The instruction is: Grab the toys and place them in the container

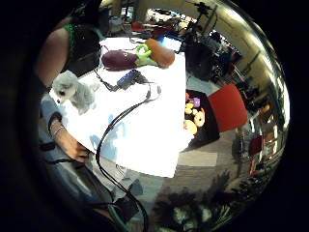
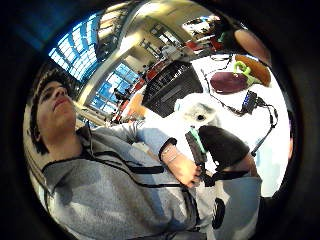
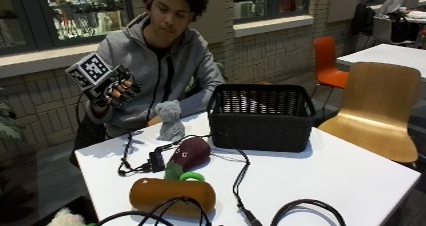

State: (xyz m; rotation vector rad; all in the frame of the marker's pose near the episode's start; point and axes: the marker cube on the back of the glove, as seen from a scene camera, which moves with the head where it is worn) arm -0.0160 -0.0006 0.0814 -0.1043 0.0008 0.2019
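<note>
Toys — grey plush dog [image 3: 170, 120], eggplant [image 3: 190, 154], orange plush [image 3: 172, 195] — lie on the table [image 3: 346, 176] beside the black basket [image 3: 261, 116]. The gloved right hand [image 3: 114, 90], raised and empty with fingers loosely curled, risks snagging the cable [image 3: 237, 181] on descent.

brick wall [image 3: 266, 51] w/ windows [image 3: 80, 11], orange chair [image 3: 327, 61], wooden chair [image 3: 379, 111]

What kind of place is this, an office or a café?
Probably a shared hall or canteen, not a home: white tables with wooden and orange chairs, a brick wall under large windows, and another person seated at a far table.
</note>
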